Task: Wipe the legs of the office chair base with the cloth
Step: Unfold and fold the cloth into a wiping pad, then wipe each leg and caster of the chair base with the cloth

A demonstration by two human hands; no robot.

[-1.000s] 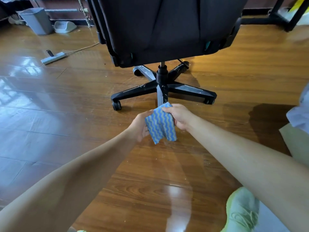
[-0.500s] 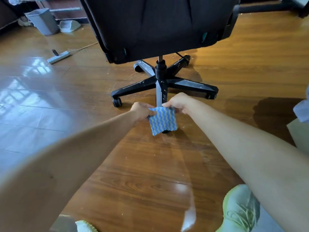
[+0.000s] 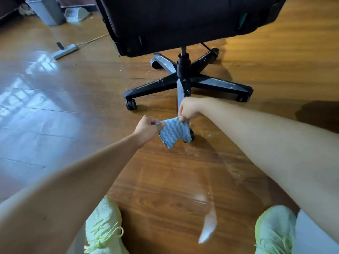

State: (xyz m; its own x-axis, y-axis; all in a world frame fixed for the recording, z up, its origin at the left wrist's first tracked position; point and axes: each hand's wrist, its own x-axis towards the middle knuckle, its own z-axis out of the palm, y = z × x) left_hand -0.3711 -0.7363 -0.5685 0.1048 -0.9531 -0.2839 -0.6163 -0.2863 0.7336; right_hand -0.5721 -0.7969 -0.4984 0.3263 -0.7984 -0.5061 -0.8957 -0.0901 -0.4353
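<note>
Chair base (image 3: 183, 77): black five-legged star on the wooden floor (image 3: 165, 180), centre far from me, under the dark seat (image 3: 183, 21). I see pale specks on the hub and along several legs.
Near leg (image 3: 180, 92): runs from the hub straight toward me. Its outer end passes behind my right hand, and its caster (image 3: 192, 134) peeks out just right of the cloth.
Cloth (image 3: 174, 132): blue and white wavy weave, hanging in the air between my two hands, in front of the end of the near leg. I cannot tell whether it touches the leg.
Left hand (image 3: 146, 128): fingers curled, pinching the cloth's left corner.
Right hand (image 3: 189, 109): fingertips closed on the cloth's upper right edge, just above the near leg's end.
Step in hand: I judge this to be the setup, spreading the cloth taut before any wiping. None of the legs looks wiped yet.
Next move: lower the cloth onto the near leg's top face, settle one hand into a flat press, then stroke from hub to caster. The other four legs follow, left (image 3: 152, 87) and right (image 3: 220, 85) being easiest to reach.
Watch for: the casters could let the base roll away under a push, so a light, steady stroke seems wise.
</note>
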